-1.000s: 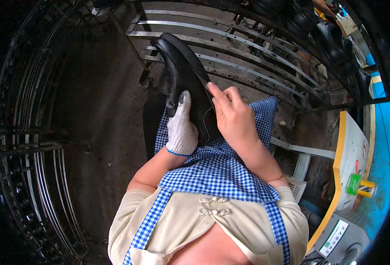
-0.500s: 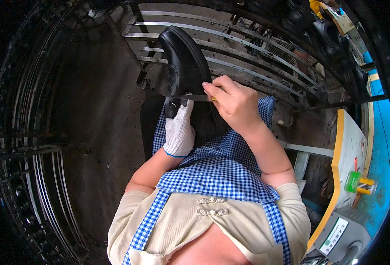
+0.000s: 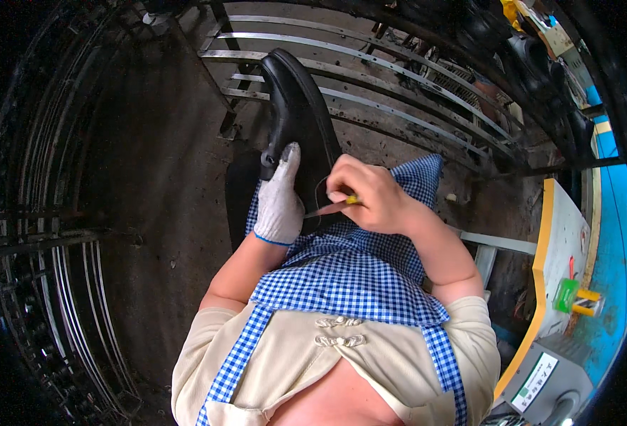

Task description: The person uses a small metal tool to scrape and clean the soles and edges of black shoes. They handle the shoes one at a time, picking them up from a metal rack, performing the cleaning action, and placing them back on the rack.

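Note:
A black leather shoe (image 3: pixel 299 113) lies across my lap, its toe pointing away from me. My left hand (image 3: pixel 280 202), in a white knit glove, is closed on the side of the shoe, thumb up along the upper. In my bare right hand (image 3: pixel 375 197) is a thin-bladed knife (image 3: pixel 327 209) with a bit of yellow at its grip. The blade points left, over the heel end of the shoe and close to my gloved wrist. A thin dark curved strand shows beside my right fingers. The underside of the shoe is hidden.
Ahead stands a low rack of metal rails (image 3: pixel 391 61). More metal racking (image 3: pixel 79 305) runs along the left. To the right is a bench with a yellow edge (image 3: pixel 538 277), a green-and-yellow container (image 3: pixel 567 294) and a grey box (image 3: pixel 551 376). Dark shoes sit at upper right.
The knife has moved from across the shoe's opening down toward me, and its blade now tilts lower at the left. The shoe and my left hand have shifted slightly.

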`<state>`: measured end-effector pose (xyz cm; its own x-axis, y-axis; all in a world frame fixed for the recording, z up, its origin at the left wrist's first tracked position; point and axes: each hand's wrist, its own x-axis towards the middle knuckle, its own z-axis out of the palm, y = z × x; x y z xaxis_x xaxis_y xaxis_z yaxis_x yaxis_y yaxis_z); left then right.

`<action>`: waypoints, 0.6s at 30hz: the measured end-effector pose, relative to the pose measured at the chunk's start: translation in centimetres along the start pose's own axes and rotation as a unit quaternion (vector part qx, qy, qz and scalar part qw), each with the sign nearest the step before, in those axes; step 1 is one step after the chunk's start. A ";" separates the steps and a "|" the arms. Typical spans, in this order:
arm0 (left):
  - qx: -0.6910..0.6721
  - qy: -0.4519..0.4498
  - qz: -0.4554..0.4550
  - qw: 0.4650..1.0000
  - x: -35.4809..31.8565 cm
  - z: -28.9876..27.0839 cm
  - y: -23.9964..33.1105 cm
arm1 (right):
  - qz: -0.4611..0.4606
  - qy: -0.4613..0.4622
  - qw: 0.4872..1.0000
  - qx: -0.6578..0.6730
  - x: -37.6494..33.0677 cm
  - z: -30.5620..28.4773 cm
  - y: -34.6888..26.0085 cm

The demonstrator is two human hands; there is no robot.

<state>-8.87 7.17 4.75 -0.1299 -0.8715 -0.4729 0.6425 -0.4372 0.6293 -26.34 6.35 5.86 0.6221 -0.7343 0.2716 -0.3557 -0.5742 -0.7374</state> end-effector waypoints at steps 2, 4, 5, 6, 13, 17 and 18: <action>-0.045 -0.038 -0.002 0.998 0.4 -0.7 0.2 | 0.011 0.074 0.994 0.081 -0.5 -0.9 0.5; -0.050 -0.038 -0.009 0.998 0.7 -0.7 0.3 | 0.102 0.153 0.967 0.177 -0.6 -1.6 1.3; -0.052 -0.040 -0.011 0.998 0.4 -0.5 0.3 | 0.120 0.172 0.957 0.202 -1.2 -2.0 2.5; -0.055 -0.047 -0.010 0.997 0.5 0.0 0.5 | 0.133 0.191 0.946 0.224 -1.0 -2.9 3.1; 0.502 -0.141 0.363 0.772 1.6 -3.0 -2.1 | 0.071 0.376 0.885 0.267 1.1 -3.4 1.9; 0.513 -0.143 0.417 0.736 1.8 -2.7 -3.0 | 0.052 0.358 0.896 0.259 0.8 -3.5 1.1; 0.488 -0.139 0.390 0.769 1.5 -2.5 -3.0 | 0.060 0.354 0.902 0.238 0.5 -3.5 1.0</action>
<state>-9.09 7.69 0.58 -0.2364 -0.9073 0.3477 -0.2474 0.4022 0.8815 -28.79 4.12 7.43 -0.0633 -0.9252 0.3742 0.0536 -0.3776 -0.9244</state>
